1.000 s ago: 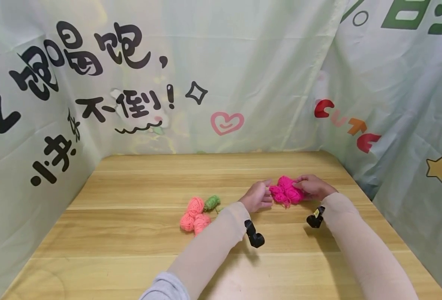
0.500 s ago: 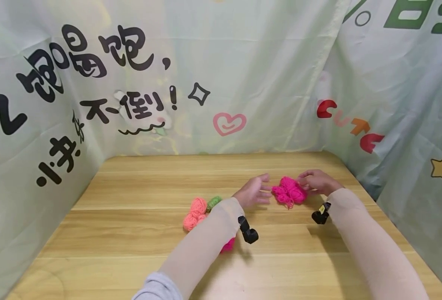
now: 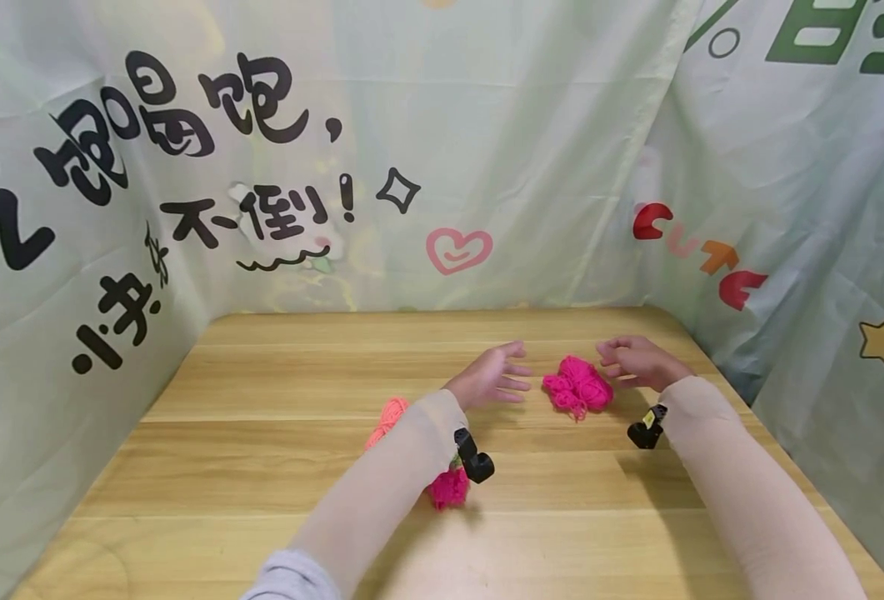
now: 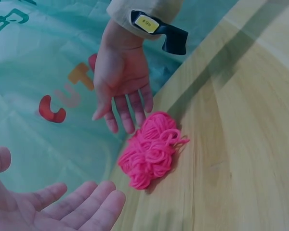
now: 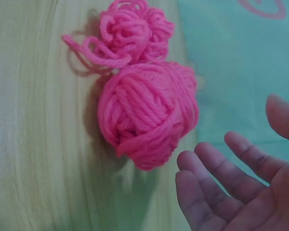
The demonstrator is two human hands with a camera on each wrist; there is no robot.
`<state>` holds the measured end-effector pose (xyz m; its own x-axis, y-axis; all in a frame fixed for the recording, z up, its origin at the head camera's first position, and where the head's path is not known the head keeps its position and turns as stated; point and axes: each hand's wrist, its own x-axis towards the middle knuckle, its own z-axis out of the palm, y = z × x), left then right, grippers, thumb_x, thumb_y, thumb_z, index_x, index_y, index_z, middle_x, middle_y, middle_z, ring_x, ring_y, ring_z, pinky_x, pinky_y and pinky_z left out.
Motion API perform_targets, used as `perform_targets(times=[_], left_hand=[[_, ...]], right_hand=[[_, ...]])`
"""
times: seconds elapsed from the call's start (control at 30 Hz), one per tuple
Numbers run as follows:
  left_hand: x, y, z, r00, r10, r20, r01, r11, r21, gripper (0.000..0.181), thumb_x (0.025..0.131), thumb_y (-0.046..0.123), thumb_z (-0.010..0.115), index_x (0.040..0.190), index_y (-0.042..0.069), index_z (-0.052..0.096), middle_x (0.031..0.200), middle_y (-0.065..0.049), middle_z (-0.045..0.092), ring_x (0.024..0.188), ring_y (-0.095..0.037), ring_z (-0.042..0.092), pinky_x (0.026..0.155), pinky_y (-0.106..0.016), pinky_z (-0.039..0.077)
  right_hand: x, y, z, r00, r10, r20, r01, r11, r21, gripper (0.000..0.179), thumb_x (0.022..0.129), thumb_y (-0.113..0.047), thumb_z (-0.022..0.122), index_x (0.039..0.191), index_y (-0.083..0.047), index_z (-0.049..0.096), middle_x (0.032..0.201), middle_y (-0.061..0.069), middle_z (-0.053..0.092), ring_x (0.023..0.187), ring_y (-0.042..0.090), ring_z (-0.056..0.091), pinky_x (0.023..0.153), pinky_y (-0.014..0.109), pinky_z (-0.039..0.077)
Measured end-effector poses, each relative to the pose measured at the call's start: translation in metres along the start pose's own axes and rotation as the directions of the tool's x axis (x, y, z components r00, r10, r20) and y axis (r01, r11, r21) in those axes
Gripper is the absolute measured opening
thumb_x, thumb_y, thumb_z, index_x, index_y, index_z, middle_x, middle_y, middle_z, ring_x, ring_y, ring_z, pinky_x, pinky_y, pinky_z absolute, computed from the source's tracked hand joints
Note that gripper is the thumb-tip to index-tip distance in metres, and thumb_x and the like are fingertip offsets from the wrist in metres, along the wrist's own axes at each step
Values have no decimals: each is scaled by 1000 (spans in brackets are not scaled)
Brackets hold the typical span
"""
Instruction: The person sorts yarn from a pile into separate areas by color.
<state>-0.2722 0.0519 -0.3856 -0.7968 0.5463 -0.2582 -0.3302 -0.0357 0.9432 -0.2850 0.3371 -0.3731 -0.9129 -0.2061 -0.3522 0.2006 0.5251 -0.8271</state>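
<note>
A bundle of bright pink yarn (image 3: 578,387) lies on the right part of the wooden table, between the two hands. To its left, my left hand (image 3: 489,377) hovers with fingers spread and straight, apart from the yarn. My right hand (image 3: 642,362) is on the other side, its fingers loosely extended and holding nothing. The right wrist view shows the pink yarn (image 5: 142,115) as wound balls with a loose loop, a small gap from the fingertips (image 5: 185,180). In the left wrist view, both palms face the yarn (image 4: 151,151).
Coral yarn (image 3: 387,419) and another pink yarn bundle (image 3: 449,487) lie left of centre, partly hidden by the left forearm. Printed cloth (image 3: 546,167) hangs behind the table and along its sides. A small black device (image 3: 474,457) sits on each wrist.
Both hands have drawn away from the pink yarn, the left hand to the left and the right hand slightly right. The left forearm now covers more of the coral yarn and uncovers the nearer pink bundle.
</note>
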Motion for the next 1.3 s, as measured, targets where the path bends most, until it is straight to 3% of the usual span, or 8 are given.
perform_targets(times=[0.23, 0.7, 1.07, 1.3], left_hand=[[-9, 6, -10, 1000, 9, 19, -9, 999, 36, 62, 103, 46, 37, 148, 3, 34, 137, -22, 50, 126, -44, 46, 101, -52, 42], [-29, 15, -25, 999, 30, 41, -35, 991, 133, 60, 103, 47, 35, 145, 4, 38, 133, -21, 54, 121, -42, 52, 94, -48, 48], [-41, 18, -38, 999, 21, 30, -24, 993, 117, 59, 104, 45, 34, 146, 4, 36, 134, -22, 53, 122, -44, 50, 98, -52, 44], [-52, 21, -46, 999, 20, 27, -24, 985, 169, 58, 104, 45, 33, 146, 6, 36, 134, -21, 53, 120, -42, 52, 97, -50, 46]], right_hand=[[-1, -7, 3, 1000, -18, 8, 18, 999, 43, 69, 105, -42, 35, 148, 10, 16, 147, 35, 26, 131, 48, 35, 104, 55, 37], [1, -15, 11, 998, -52, 44, 46, 990, 131, 63, 106, -41, 22, 146, 8, 20, 147, 35, 26, 129, 48, 37, 108, 59, 28], [2, -22, 20, 994, -89, 70, 73, 977, 199, 64, 106, -41, 21, 146, 8, 22, 144, 36, 31, 122, 43, 46, 104, 54, 36], [4, -28, 31, 990, -115, 82, 95, 971, 219, 62, 106, -41, 22, 144, 8, 26, 138, 31, 40, 122, 41, 48, 101, 48, 42]])
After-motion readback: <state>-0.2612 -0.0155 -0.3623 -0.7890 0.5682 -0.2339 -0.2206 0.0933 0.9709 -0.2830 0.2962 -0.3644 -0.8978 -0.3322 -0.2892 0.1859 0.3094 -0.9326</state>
